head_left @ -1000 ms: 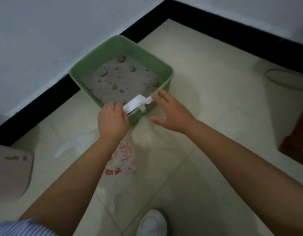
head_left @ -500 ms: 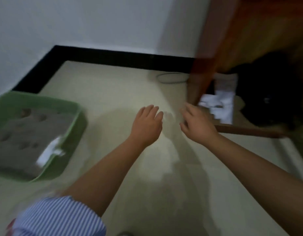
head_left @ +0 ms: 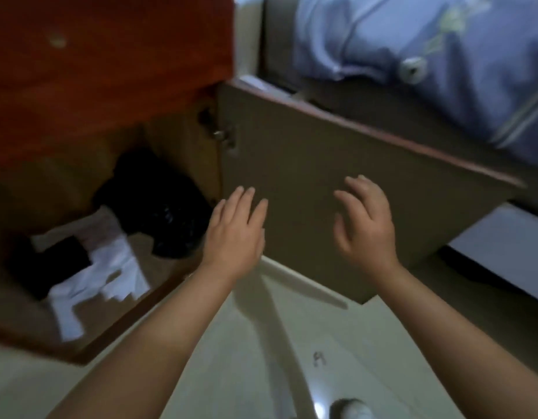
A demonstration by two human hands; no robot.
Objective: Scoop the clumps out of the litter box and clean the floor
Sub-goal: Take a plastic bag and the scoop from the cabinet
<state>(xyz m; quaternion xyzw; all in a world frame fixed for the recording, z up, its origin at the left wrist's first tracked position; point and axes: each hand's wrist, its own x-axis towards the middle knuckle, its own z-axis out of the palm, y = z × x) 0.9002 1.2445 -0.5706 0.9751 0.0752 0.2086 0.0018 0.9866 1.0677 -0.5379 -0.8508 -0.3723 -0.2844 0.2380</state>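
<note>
Swung away from the corner since 1 s ago: litter box and scoop out of view, open cabinet door (head_left: 337, 164) filling 12 o'clock. Left hand (head_left: 234, 234) and right hand (head_left: 367, 225) apart, fingers loose, holding nothing. Probably fetching a bag from the black plastic (head_left: 159, 213) and white sheets (head_left: 110, 267) at 9 o'clock; scooping not begun.

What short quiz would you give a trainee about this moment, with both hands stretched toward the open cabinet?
1. True or false: the left hand holds a scoop.
2. What dark thing lies inside the cabinet? A) black bag B) green box C) red bucket
3. Fill in: the cabinet door stands ____.

Key:
1. False. Both the left hand and the right hand are empty, fingers straight or relaxed.
2. A. The black bag lies beside white papers or bags.
3. Open, swung out toward the blue bedding.
</note>
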